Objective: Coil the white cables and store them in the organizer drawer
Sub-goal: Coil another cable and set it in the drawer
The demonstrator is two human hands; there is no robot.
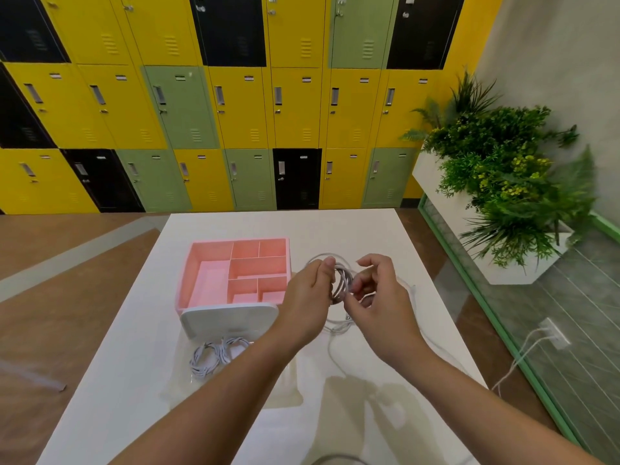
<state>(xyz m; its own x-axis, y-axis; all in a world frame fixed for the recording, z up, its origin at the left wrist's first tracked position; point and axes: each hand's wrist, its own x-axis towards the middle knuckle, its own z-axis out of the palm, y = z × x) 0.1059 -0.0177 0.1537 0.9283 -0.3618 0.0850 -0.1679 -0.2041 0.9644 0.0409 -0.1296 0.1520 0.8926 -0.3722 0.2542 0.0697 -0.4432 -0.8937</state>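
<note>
Lockers [235, 105] are seen behind a white surface [352, 229].
Centre frame, beside the pink organizer [258, 266], a white cable [343, 280] is gripped by the left hand [307, 297] and pinched by the right hand [382, 307].

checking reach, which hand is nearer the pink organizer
Left. The left hand sits just beside the pink organizer; the right hand is farther right, past the cable coil.
</note>
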